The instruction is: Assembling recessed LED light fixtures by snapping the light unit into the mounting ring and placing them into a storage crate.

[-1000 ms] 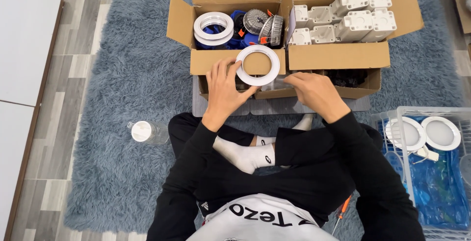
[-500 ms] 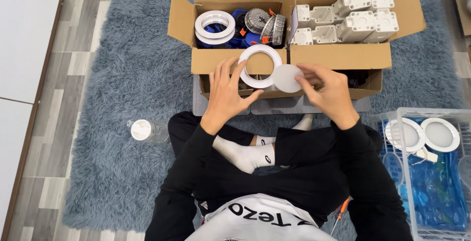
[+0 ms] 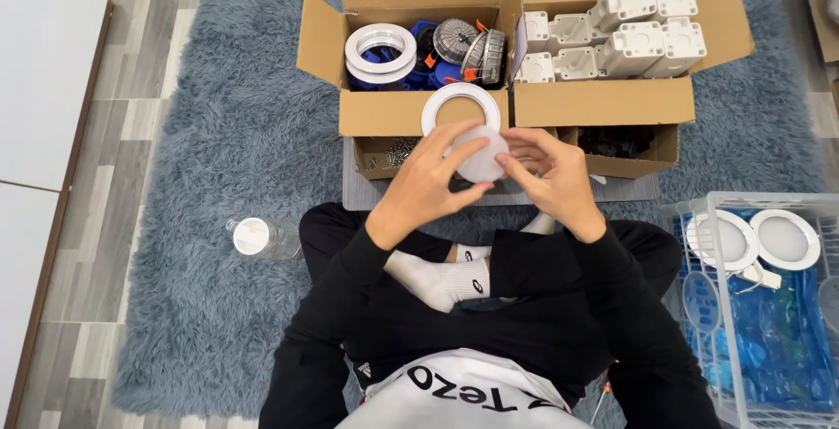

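I sit cross-legged on a blue-grey shaggy rug (image 3: 201, 184). My left hand (image 3: 428, 180) holds a white ring (image 3: 461, 106) upright by its lower edge, in front of the left cardboard box (image 3: 384, 110). My right hand (image 3: 551, 176) pinches a frosted round disc (image 3: 483, 154) that sits just below the ring and touches the fingers of both hands. Both hands meet above a small low tray of screws (image 3: 389, 154).
The left box holds white rings (image 3: 380, 53), blue parts and metal finned pieces (image 3: 472, 44). The right box (image 3: 612, 101) holds white plastic housings (image 3: 629, 31). A clear crate (image 3: 769, 307) at the right holds finished round lights (image 3: 786, 238). A capped bottle (image 3: 262, 237) lies on the rug.
My right hand has brought the frosted disc from the right side over to the ring, and both hands have come together at the centre.
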